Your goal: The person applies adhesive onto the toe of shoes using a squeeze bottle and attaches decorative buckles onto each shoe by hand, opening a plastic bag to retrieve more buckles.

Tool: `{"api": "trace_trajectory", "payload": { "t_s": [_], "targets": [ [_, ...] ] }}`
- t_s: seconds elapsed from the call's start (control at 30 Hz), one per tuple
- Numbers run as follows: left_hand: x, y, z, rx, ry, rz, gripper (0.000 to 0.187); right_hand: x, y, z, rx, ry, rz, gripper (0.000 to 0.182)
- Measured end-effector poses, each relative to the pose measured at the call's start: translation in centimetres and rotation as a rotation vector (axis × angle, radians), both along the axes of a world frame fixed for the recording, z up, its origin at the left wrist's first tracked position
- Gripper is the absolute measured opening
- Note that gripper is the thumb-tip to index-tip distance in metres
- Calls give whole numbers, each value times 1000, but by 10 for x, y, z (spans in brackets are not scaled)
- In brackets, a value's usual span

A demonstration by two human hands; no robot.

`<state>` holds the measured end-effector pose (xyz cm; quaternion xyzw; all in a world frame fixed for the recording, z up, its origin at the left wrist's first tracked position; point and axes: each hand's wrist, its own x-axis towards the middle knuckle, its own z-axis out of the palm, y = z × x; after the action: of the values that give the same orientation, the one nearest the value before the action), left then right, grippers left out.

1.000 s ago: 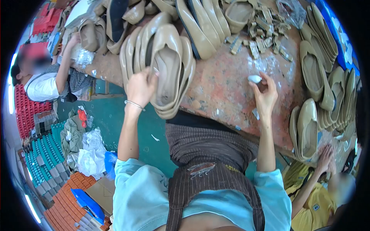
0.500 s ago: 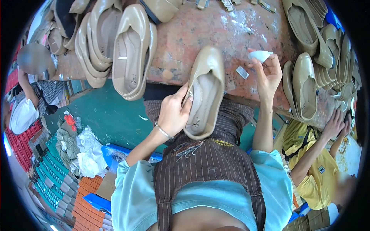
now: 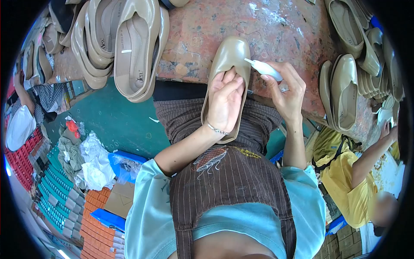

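Head view. One beige flat shoe (image 3: 227,82) lies sole-down, its toe on the edge of the mottled red worktable (image 3: 284,30) and its heel over the striped brown apron (image 3: 233,181). The left hand (image 3: 225,103) is laid into the shoe's opening, fingers together and pressed flat against the insole near the toe, steadying it. The right hand (image 3: 282,90) pinches a small white squeeze bottle (image 3: 264,69) between thumb and fingertips, the remaining fingers curled under it; the nozzle points left and touches or nearly touches the shoe's upper edge at the toe. Whether anything has left the nozzle cannot be told, so this shoe appears to be at the start of its treatment. A stack of like shoes (image 3: 129,47) lies to the left and a row of them (image 3: 345,90) stands on edge at the right; which of these are finished cannot be told. At the right edge a co-worker's arm (image 3: 371,155) in a yellow sleeve reaches toward the table.
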<state>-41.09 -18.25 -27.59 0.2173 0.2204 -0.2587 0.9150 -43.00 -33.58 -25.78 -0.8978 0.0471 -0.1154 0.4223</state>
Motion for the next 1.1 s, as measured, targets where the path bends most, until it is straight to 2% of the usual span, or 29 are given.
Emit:
{"api": "trace_trajectory", "payload": {
  "t_s": [0.13, 0.33, 0.77, 1.1],
  "targets": [
    [3, -4, -3, -22, 46, 23, 37, 3, 1, 3, -88, 20, 39, 21],
    [-1, -4, -11, -32, -49, 48, 38, 12, 1, 9, -261, 6, 128, 17],
    [0, -4, -8, 36, -20, 37, 42, 21, 5, 14, -331, -20, 181, 15],
    [0, -4, -10, 75, -43, 18, 41, 21, 2, 23, -367, 57, 191, 14]
  ]
}}
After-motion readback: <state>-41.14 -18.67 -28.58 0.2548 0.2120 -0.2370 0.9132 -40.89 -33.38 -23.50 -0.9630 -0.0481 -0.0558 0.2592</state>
